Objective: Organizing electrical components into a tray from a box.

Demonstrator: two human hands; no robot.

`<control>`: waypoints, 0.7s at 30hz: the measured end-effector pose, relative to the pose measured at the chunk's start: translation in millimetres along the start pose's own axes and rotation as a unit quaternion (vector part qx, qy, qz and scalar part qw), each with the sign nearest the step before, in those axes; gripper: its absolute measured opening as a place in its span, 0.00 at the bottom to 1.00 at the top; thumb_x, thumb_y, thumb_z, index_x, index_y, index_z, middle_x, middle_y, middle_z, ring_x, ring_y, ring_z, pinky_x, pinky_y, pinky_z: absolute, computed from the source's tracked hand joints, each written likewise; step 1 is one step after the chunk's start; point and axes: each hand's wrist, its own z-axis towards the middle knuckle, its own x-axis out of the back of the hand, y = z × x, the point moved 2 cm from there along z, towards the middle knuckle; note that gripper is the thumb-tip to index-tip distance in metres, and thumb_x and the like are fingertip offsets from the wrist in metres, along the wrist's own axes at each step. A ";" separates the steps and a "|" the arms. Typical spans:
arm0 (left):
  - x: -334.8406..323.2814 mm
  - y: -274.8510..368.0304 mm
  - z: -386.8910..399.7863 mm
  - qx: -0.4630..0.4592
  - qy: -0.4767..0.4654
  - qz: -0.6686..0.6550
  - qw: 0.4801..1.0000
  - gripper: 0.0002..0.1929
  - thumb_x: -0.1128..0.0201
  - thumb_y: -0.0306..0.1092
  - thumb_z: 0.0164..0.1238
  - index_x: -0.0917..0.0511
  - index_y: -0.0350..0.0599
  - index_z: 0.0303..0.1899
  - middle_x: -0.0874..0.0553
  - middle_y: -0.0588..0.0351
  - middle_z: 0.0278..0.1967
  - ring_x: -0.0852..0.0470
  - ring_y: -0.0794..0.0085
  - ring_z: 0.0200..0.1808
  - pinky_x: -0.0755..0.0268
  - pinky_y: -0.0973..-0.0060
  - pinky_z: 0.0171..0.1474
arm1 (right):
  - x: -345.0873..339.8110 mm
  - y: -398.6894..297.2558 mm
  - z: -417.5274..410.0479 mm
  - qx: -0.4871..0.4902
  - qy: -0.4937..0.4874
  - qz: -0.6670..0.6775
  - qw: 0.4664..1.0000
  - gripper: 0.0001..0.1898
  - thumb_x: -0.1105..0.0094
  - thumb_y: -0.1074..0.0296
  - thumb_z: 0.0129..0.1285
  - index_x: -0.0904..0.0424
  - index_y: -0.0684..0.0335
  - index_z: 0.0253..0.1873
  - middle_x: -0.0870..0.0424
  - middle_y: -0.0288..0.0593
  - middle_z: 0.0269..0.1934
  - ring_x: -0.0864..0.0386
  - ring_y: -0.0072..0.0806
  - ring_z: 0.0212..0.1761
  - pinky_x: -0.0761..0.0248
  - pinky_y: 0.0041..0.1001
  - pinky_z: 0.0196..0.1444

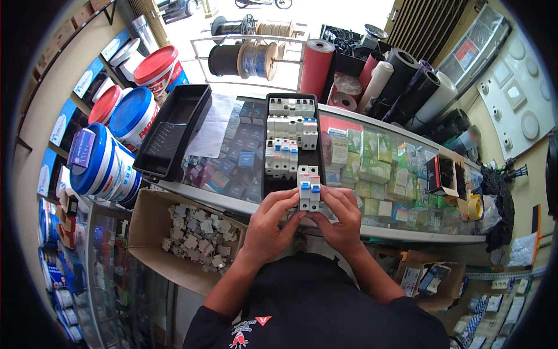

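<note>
Two circuit breakers with blue toggles [310, 188] stand side by side between my hands, over the near end of a black tray. My left hand [274, 218] grips them from the left, and my right hand [339, 216] grips them from the right, thumbs low near their bottom edge. Further up in the black plastic tray [319, 144], more breakers lie in rows, some with blue toggles [284, 148]. An open cardboard box [148, 244] holding many small whitish breaker-like parts [200, 237] is to the left of my left forearm.
The tray rests on a glass display counter [383, 224] with boxed goods inside. An empty black paint tray [168, 131] and a printed sheet [213, 126] lie at left. Paint buckets [104, 161] stand beyond. Rolls of sheeting [317, 65], an open box [440, 174] and yellow tape [475, 207] are at right.
</note>
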 end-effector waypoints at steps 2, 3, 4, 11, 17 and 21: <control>-11.5 -4.8 11.9 0.026 -0.004 -0.004 1.000 0.19 0.25 0.22 0.70 0.15 0.36 0.60 0.11 0.42 0.60 0.10 0.49 0.61 0.16 0.60 0.62 | 5.1 14.6 8.0 -0.009 -0.005 0.002 1.000 0.33 0.17 0.73 0.55 0.13 0.66 0.68 0.08 0.47 0.59 0.16 0.42 0.55 0.21 0.39 0.60; -16.9 -7.6 16.6 0.051 -0.010 -0.011 0.999 0.18 0.25 0.22 0.71 0.15 0.35 0.60 0.11 0.42 0.60 0.10 0.49 0.61 0.16 0.60 0.62 | 6.2 21.0 9.7 -0.008 -0.005 0.003 1.000 0.33 0.17 0.73 0.55 0.13 0.66 0.68 0.08 0.47 0.59 0.16 0.42 0.55 0.21 0.39 0.60; -21.9 -12.5 18.0 0.064 -0.007 -0.012 0.998 0.17 0.26 0.23 0.72 0.15 0.35 0.60 0.11 0.42 0.60 0.10 0.49 0.60 0.16 0.60 0.61 | 5.1 28.0 11.0 -0.020 -0.015 0.009 1.000 0.32 0.17 0.72 0.56 0.13 0.66 0.68 0.08 0.47 0.59 0.16 0.43 0.53 0.21 0.39 0.59; -34.7 -29.6 19.8 0.112 0.011 0.073 0.991 0.16 0.27 0.22 0.72 0.15 0.35 0.59 0.10 0.43 0.57 0.09 0.49 0.58 0.15 0.60 0.59 | -11.9 51.2 21.5 -0.051 -0.061 0.023 0.997 0.31 0.17 0.68 0.58 0.13 0.67 0.68 0.08 0.46 0.57 0.19 0.42 0.51 0.23 0.38 0.58; -37.4 -26.8 27.0 0.147 0.078 0.118 0.979 0.11 0.26 0.24 0.72 0.11 0.38 0.53 0.09 0.45 0.49 0.08 0.50 0.48 0.14 0.60 0.53 | -13.0 55.1 37.0 -0.058 -0.076 0.003 0.995 0.29 0.18 0.64 0.61 0.12 0.67 0.66 0.07 0.46 0.55 0.19 0.42 0.50 0.24 0.38 0.59; -40.6 -31.8 35.5 0.100 0.091 0.163 0.977 0.09 0.25 0.24 0.71 0.10 0.39 0.50 0.10 0.48 0.45 0.08 0.56 0.44 0.14 0.63 0.48 | -18.2 63.3 43.7 -0.047 -0.067 0.004 0.997 0.29 0.19 0.63 0.61 0.13 0.65 0.67 0.07 0.46 0.53 0.19 0.41 0.49 0.26 0.39 0.57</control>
